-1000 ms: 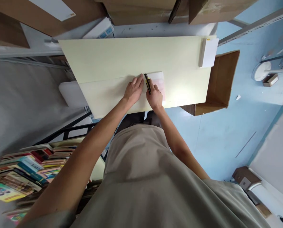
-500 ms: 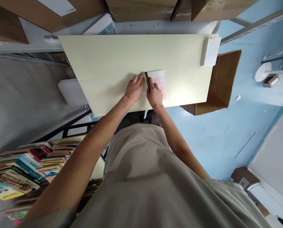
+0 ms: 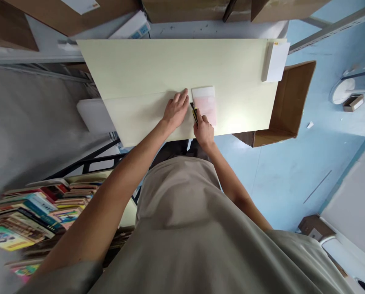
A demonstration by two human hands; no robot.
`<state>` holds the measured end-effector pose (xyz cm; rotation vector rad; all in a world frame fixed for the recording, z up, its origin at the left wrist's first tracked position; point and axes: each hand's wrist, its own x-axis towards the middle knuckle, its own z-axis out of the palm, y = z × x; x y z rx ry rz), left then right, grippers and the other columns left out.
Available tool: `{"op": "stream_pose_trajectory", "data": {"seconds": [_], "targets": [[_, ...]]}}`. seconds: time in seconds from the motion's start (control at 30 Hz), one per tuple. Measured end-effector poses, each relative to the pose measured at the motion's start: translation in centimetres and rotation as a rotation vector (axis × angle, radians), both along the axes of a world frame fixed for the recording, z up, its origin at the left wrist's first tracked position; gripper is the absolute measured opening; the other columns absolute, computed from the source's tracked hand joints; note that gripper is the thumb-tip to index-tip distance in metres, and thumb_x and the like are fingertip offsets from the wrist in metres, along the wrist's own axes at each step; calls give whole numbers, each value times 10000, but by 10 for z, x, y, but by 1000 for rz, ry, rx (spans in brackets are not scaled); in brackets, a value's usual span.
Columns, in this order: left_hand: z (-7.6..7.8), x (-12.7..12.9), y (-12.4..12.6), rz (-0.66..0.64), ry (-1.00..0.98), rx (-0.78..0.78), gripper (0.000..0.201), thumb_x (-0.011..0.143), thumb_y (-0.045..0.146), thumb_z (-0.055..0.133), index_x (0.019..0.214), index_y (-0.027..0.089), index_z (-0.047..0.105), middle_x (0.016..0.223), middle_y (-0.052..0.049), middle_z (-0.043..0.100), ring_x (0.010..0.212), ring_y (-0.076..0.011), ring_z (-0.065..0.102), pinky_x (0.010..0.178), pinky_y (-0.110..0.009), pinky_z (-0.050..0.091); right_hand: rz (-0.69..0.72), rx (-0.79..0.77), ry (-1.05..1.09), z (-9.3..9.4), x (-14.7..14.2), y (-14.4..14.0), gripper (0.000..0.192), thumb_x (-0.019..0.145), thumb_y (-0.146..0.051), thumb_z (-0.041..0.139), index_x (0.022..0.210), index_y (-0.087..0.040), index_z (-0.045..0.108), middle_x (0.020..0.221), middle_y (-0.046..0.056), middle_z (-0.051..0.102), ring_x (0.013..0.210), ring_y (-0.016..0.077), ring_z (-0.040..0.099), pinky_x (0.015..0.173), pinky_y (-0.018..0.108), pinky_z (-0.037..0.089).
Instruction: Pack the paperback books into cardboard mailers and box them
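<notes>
Pale yellow board makes up the tabletop (image 3: 145,65) before you, and your left hand (image 3: 174,111) lies on it palm down, its fingers stretched out toward the far side and its grip loose. Your right hand (image 3: 204,131) is closed around a slim black and yellow knife (image 3: 194,113), the index finger laid along it; the knife slants with its dark tip toward the far left, a small gap to the right of your left hand. Just right of the knife's tip lies the paper (image 3: 205,102), white along its far strip and pink below, its near part partly covered by your right hand. From the left edge of the tabletop a faint line (image 3: 133,95) runs toward your left hand; whether it is a seam or a sheet's edge, you cannot tell from this view. At the far right corner sits a white block (image 3: 276,61), and past the right edge an open cardboard box (image 3: 292,98) shows its brown inside. Brown cartons (image 3: 185,10) stand beyond the far edge, and piled books (image 3: 38,212) fill the near left.
</notes>
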<state>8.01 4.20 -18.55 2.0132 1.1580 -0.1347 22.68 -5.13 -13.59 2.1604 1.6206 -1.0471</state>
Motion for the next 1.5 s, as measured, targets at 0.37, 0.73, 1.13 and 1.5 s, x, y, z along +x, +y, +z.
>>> {"op": "stream_pose_trajectory", "data": {"seconds": [0.37, 0.73, 1.13, 1.5], "targets": [[-16, 3, -1, 56, -78, -11, 807, 1115, 395, 616, 1837, 125, 378, 1951, -239, 291, 1803, -469, 269, 1444, -731, 274, 97, -174, -58, 34, 1, -43, 744, 1171, -146, 375, 1907, -219, 297, 1568, 225, 685, 1178, 313, 806, 1028, 441, 666], [-42, 5, -6, 160, -118, -20, 595, 1141, 249, 630, 1697, 80, 504, 1960, -185, 303, 1779, -366, 305, 1467, -733, 263, 183, -301, 8, 60, 18, -64, 701, 1127, -42, 419, 1820, -135, 450, 1566, 263, 721, 1331, 372, 801, 1104, 466, 647], [86, 46, -10, 443, -309, 184, 493, 1064, 148, 650, 1556, 148, 684, 1658, -202, 699, 1545, -308, 692, 1374, -510, 537, -95, 355, 223, 146, 108, -4, 685, 1034, -229, 650, 1714, -192, 586, 1495, 196, 807, 1287, 380, 821, 1124, 512, 659], [305, 112, 75, 411, -695, 720, 390, 1182, 327, 576, 1541, 290, 725, 1547, -118, 738, 1488, -278, 714, 1281, -438, 620, 23, 952, 249, 240, 121, 242, 458, 1048, -287, 596, 1495, -186, 583, 1514, 217, 670, 1269, 371, 760, 1069, 517, 644]]}}
